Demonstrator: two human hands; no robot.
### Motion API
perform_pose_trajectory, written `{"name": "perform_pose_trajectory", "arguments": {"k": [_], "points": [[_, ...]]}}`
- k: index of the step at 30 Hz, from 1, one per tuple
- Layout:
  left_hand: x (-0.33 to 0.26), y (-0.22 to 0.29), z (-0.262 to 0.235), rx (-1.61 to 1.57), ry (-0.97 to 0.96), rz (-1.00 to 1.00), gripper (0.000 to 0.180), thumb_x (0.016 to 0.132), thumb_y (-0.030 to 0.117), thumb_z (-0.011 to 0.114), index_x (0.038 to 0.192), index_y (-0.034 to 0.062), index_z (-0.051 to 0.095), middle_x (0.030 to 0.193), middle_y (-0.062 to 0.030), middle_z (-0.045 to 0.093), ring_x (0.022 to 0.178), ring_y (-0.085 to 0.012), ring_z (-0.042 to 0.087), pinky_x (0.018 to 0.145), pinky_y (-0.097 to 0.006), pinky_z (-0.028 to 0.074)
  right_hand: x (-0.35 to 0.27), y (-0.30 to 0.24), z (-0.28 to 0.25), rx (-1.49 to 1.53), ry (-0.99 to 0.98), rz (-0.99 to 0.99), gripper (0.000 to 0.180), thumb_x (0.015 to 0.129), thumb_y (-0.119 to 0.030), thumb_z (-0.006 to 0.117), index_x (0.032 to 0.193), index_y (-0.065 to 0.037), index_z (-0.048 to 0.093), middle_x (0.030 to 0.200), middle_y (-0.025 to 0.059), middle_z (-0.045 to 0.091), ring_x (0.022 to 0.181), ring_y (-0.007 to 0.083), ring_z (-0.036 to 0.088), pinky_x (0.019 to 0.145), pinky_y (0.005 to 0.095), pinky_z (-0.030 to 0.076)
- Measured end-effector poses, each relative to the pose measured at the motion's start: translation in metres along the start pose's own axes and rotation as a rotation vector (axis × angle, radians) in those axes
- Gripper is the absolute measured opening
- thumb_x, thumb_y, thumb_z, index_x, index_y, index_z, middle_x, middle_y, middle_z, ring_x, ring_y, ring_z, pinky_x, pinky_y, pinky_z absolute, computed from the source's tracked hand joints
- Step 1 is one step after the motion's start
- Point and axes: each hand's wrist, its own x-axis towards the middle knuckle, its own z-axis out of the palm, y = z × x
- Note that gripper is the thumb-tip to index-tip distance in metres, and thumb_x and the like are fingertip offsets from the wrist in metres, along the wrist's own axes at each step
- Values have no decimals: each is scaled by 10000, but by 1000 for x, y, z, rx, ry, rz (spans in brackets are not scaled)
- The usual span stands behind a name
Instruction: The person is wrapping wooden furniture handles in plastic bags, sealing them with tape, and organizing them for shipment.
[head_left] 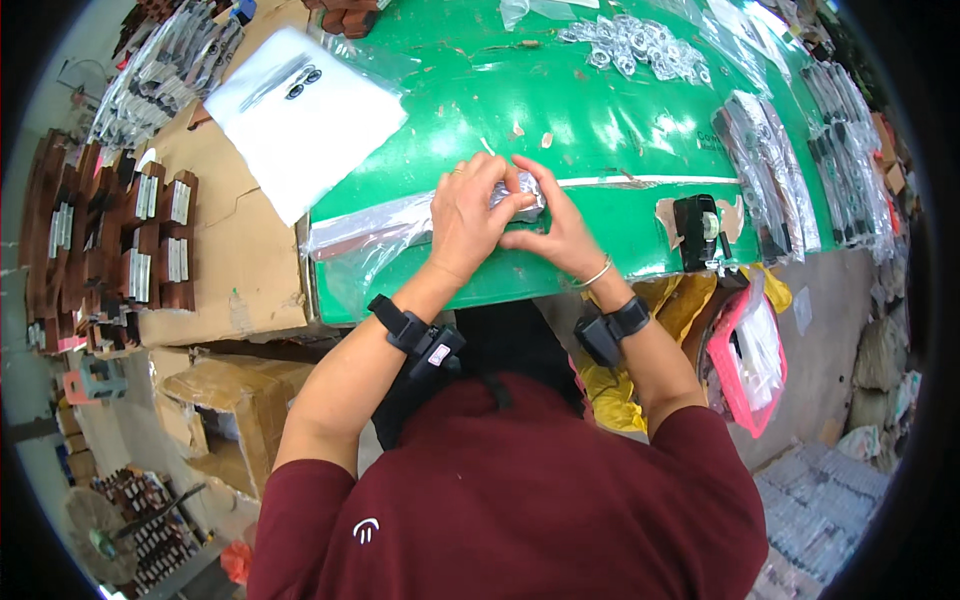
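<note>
A long, narrow, reddish-brown piece in a clear plastic sleeve point(370, 225) lies along the near side of the green table point(450, 110). Its right end is bunched into shiny, crumpled plastic over something dark. My left hand point(468, 215) lies over this end, fingers bent, thumb pressed on the crumpled plastic. From the right, my right hand point(562, 225) curls around the same end, with index finger and thumb on either side of it. The fingers partly hide what is inside the plastic.
A black tape dispenser point(695, 232) stands at the right table edge. Wrapped bundles point(765, 175) lie beyond it. Several small clear-bagged rings point(640, 45) are piled at the back. White plastic bags point(310, 125) lie left, beside stacked brown wooden pieces point(120, 230). A pink-rimmed basket point(745, 365) stands below.
</note>
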Motion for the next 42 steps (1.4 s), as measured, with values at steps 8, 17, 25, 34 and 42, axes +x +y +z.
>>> {"name": "perform_pose_trajectory", "arguments": {"k": [8,17,25,34,42], "points": [[-3,2,4,37,57,44,245,870,186,696,1072,85,601,1010,-52,658,921,-295,614,811,-411,448,2,0,27,586,130,241,378,1083,-265,498,1370,-19,512,1277,67,591,1176,143,547,1017,303,452],[4,7,8,110,92,-51,138,954,145,614,1072,77,593,1077,-80,642,941,-311,612,799,-429,450,13,-3,36,379,314,245,345,1089,-297,450,1221,-11,590,1097,82,644,1007,138,584,872,298,479],[-5,1,-16,43,85,128,247,890,167,699,1122,103,647,1217,-81,651,1115,-311,626,969,-446,482,14,3,39,291,329,265,321,1071,-300,476,1139,-15,609,985,93,649,888,143,586,781,307,480],[-10,-3,-26,475,58,420,286,747,185,800,1026,186,733,1279,-20,660,1169,-258,626,1020,-461,482,15,-4,38,363,309,318,311,1069,-286,468,1134,-18,611,968,73,641,877,137,578,786,301,483],[-18,-28,-33,366,-75,353,445,813,229,744,1248,306,689,1329,-57,637,1155,-288,639,1050,-447,494,19,-1,40,353,329,260,301,1063,-275,473,1122,-17,615,976,94,644,893,154,595,802,301,488]]}}
